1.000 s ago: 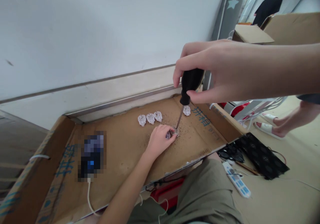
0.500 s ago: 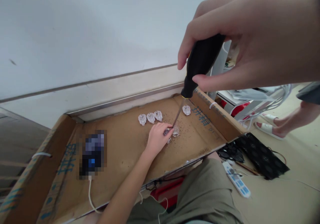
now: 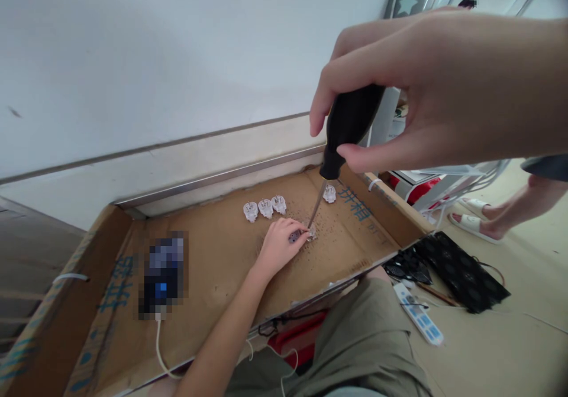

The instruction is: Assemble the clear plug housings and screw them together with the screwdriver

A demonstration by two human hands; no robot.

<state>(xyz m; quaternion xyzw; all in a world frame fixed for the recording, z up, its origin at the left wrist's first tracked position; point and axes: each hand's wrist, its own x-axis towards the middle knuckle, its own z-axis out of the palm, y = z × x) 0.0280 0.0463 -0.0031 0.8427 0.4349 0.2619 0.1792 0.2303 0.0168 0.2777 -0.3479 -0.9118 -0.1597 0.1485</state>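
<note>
My right hand [image 3: 399, 89] is wrapped round the black handle of a screwdriver [image 3: 352, 125], which tilts with its shaft pointing down. The shaft's tip meets the fingertips of my left hand [image 3: 281, 243], low over the cardboard tray [image 3: 213, 290]. Those fingers are pinched at a small clear piece [image 3: 312, 233]; a grey part with holes [image 3: 294, 236] shows between them. Behind my left hand, several white plug-like pieces with pins lie on the cardboard: three in a row [image 3: 265, 208] and one apart to the right [image 3: 329, 194]. Dark specks are scattered around.
A blurred dark device [image 3: 164, 273] with a white cable lies at the tray's left. Raised cardboard walls edge the tray, below a white wall [image 3: 177, 60]. On the floor at right are a power strip [image 3: 419, 315], black panels [image 3: 464, 273] and a person's legs [image 3: 519, 207].
The screwdriver and my right hand have shifted slightly down and left in view. My left fingertips have moved a little right, over the clear piece.
</note>
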